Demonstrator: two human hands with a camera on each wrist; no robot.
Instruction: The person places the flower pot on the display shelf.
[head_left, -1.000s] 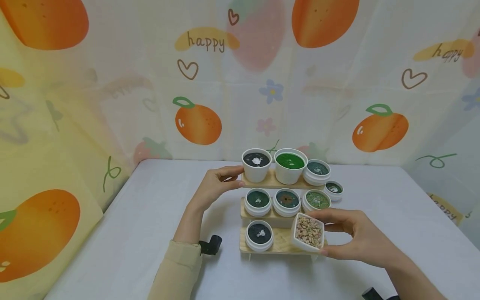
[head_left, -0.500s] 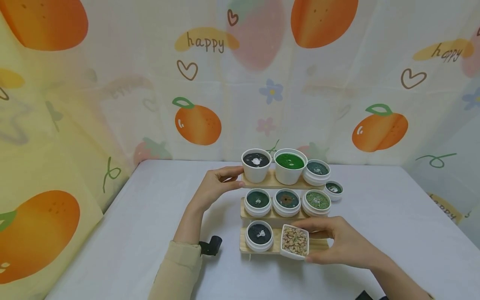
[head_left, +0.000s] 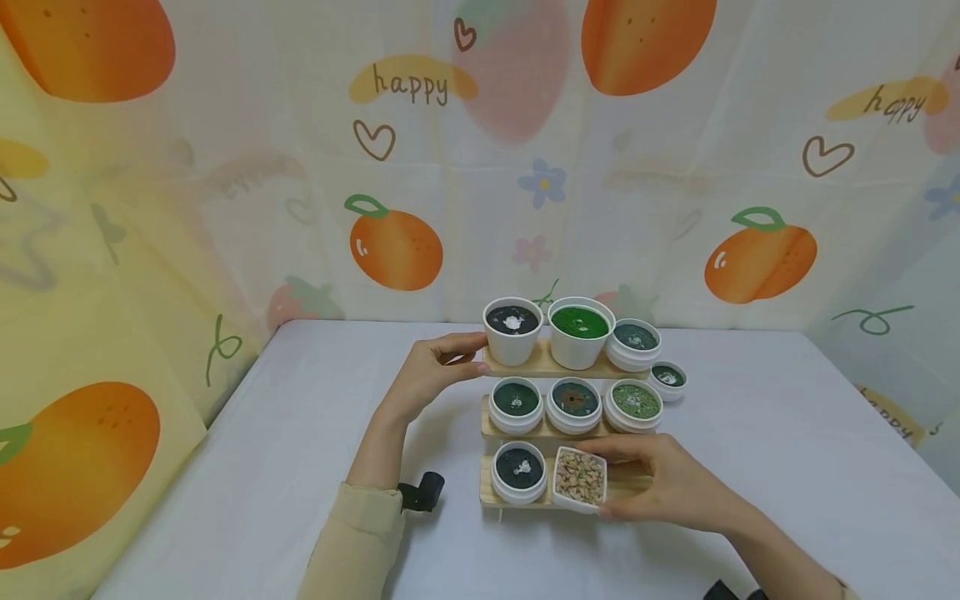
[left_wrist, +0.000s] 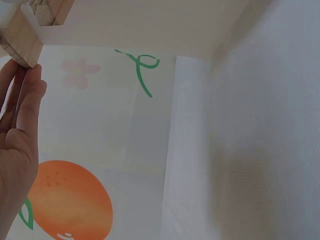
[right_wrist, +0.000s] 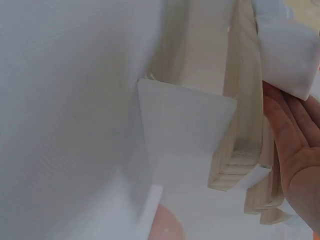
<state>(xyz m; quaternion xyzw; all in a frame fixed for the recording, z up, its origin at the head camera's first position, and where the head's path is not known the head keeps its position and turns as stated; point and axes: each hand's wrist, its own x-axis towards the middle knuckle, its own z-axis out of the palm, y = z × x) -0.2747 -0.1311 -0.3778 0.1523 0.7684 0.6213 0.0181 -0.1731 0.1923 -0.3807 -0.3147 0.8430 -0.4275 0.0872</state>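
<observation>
A three-tier wooden stand (head_left: 622,487) with white legs carries several small white pots. My left hand (head_left: 431,375) is at the left end of the top tier, thumb and fingers pinching the board's end (left_wrist: 21,42) in the left wrist view. My right hand (head_left: 667,483) holds a square white pot (head_left: 581,478) full of beige chips between thumb and fingers. That pot, slightly turned, is at the bottom tier, just right of a round pot (head_left: 518,472) with dark filling. From the right wrist, the square pot (right_wrist: 287,57) is partly visible above the fingers; whether it rests on the board is unclear.
Two taller cups (head_left: 513,332) and a round pot (head_left: 633,344) stand on the top tier; three round pots (head_left: 574,406) line the middle tier. A small dark-green pot (head_left: 667,381) sits right of the stand on the white-covered table (head_left: 750,400). Behind hangs a fruit-print cloth (head_left: 630,233).
My right hand has carried the square pot leftward, and slightly downward in view, to beside the round pot on the bottom tier. The left hand has stayed in place.
</observation>
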